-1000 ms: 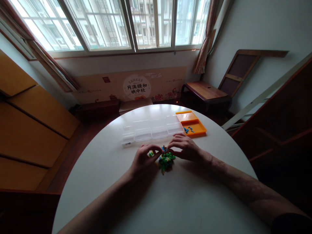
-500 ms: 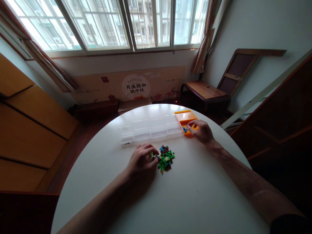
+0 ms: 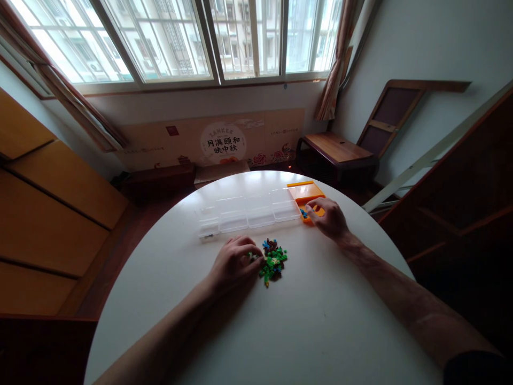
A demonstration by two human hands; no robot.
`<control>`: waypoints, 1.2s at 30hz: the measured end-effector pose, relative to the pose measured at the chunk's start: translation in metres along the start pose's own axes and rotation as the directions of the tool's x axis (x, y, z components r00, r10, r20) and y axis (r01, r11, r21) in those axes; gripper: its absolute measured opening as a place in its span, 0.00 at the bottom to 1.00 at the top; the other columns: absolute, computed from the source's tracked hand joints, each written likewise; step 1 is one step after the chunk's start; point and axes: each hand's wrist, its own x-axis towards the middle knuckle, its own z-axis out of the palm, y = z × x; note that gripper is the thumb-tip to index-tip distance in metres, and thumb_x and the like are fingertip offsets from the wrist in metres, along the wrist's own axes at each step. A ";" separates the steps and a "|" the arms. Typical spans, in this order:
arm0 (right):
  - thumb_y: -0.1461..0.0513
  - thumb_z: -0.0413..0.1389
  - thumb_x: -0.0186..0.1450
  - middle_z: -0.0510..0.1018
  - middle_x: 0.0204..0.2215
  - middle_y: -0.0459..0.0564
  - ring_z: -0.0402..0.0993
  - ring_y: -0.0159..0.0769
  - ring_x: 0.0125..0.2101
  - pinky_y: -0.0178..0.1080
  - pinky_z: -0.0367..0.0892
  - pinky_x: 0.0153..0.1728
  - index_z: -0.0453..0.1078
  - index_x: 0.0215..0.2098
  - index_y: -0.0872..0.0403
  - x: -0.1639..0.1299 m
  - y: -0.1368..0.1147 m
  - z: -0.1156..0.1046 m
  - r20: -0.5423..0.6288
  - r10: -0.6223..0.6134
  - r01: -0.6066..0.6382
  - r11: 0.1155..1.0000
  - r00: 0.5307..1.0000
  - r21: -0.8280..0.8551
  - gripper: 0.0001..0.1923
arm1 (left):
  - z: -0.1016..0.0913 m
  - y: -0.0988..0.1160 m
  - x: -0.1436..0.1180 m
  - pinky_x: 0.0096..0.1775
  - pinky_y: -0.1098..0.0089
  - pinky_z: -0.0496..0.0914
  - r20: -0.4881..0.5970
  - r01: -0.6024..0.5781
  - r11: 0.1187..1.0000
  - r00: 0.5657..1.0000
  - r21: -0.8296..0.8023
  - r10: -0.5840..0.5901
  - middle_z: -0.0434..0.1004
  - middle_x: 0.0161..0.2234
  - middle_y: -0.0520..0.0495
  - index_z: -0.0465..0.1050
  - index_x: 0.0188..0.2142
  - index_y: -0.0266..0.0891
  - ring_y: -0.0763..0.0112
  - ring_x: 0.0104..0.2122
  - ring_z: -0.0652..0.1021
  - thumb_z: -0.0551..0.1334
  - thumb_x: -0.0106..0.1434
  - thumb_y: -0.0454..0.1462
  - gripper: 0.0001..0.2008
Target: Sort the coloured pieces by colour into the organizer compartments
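Note:
A pile of small plastic building bricks [image 3: 274, 263], green, brown, blue and yellow, lies on the white round table [image 3: 292, 331]. At the pile's left edge rests my left hand [image 3: 235, 260], its fingers curled and touching the bricks; what is between the fingertips is hidden. My right hand [image 3: 328, 216] reaches into an orange box [image 3: 308, 221] with its lid raised, thumb and forefinger close together. Several blue bricks [image 3: 303, 213] lie in that box beside the fingertips. Whether the right fingers hold a brick is too small to tell.
Left of the orange box stands a row of clear plastic boxes [image 3: 234, 222] with raised lids. A dark bit [image 3: 208, 236] lies in the leftmost one. Beyond the table are a wooden bench [image 3: 336, 147] and a printed cardboard panel [image 3: 180, 139].
My left fingers have closed in slightly toward the pile, covering yellow and green bricks that showed before. My right hand has shifted slightly left within the orange box.

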 end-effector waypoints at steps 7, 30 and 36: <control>0.62 0.61 0.74 0.84 0.35 0.50 0.80 0.46 0.41 0.51 0.74 0.52 0.78 0.40 0.49 -0.008 -0.043 -0.001 0.063 -0.329 0.315 0.934 0.942 0.168 0.05 | 0.004 -0.001 0.005 0.43 0.64 0.75 -0.132 0.042 0.988 0.989 -0.146 -0.061 0.85 0.39 0.43 0.88 0.42 0.43 0.64 0.38 0.82 0.70 0.75 0.44 0.10; 0.61 0.63 0.77 0.86 0.36 0.45 0.81 0.39 0.38 0.49 0.72 0.60 0.79 0.44 0.48 -0.022 -0.078 0.014 0.169 -0.640 0.580 0.759 0.750 0.296 0.02 | 0.010 0.010 0.014 0.45 0.64 0.76 -0.155 0.015 0.986 0.987 -0.167 -0.042 0.85 0.40 0.43 0.88 0.44 0.44 0.64 0.39 0.83 0.70 0.76 0.43 0.08; 0.62 0.63 0.74 0.85 0.34 0.48 0.81 0.43 0.38 0.48 0.73 0.51 0.78 0.39 0.49 -0.007 -0.050 -0.001 0.045 -0.339 0.333 0.937 0.940 0.102 0.04 | 0.010 -0.003 0.008 0.49 0.59 0.76 -0.159 0.022 0.998 0.987 0.055 -0.013 0.84 0.45 0.43 0.86 0.50 0.47 0.59 0.46 0.82 0.69 0.75 0.37 0.08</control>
